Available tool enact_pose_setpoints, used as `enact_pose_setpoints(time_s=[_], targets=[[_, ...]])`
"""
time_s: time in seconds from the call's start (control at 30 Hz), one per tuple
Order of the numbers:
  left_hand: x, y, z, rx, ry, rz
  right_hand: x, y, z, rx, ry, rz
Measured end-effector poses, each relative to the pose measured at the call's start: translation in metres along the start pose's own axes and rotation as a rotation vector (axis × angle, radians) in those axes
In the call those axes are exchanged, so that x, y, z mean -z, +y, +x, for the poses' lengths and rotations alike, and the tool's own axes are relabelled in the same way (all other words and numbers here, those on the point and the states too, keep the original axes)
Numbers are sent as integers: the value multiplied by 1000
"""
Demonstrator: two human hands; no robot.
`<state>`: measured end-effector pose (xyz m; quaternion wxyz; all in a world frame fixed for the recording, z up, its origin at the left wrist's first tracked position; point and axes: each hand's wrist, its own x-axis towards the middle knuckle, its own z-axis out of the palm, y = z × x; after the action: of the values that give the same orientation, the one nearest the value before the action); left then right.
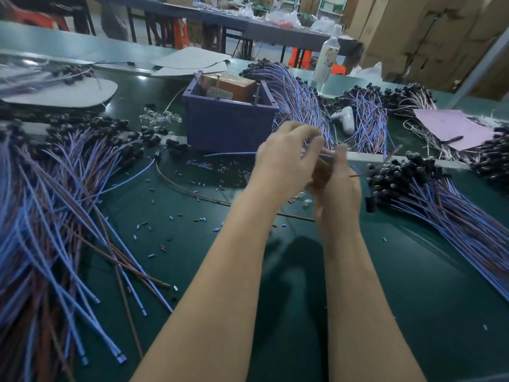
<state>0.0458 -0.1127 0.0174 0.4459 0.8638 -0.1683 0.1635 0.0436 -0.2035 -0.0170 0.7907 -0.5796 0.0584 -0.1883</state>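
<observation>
Your thin blue plastic-sheathed wire [231,154] shows smooth, faintly glossy insulation. Your dark green table mat [303,271] is smooth with a low sheen. The purple plastic crate [228,128] looks matt; the brown cardboard box [228,85] in it, dull paperboard; the pink paper sheet [454,128], matt.

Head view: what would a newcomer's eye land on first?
The left hand and right hand meet mid-frame, pinching a thin blue wire. Heaps of blue and brown black-capped wires flank them, left heap and right heap; a purple plastic crate sits behind.
</observation>
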Motion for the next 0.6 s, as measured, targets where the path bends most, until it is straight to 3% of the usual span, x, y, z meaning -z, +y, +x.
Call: enact_pose_setpoints(time_s=[0.07,0.13,0.27,0.47,0.6], targets=[[-4,-17,-3,127,-90,178,5,-3,3,-54,-14,179],[-8,-28,-8,195,-154,211,8,-3,3,-71,-16,211],[-7,-35,-15,115,-116,-110,6,7,6,-89,71,-40],[-13,-38,-17,24,-70,-24,-6,15,1,-275,-9,61],[-14,-41,-19,15,-92,41,-4,19,2,-264,18,-146]])
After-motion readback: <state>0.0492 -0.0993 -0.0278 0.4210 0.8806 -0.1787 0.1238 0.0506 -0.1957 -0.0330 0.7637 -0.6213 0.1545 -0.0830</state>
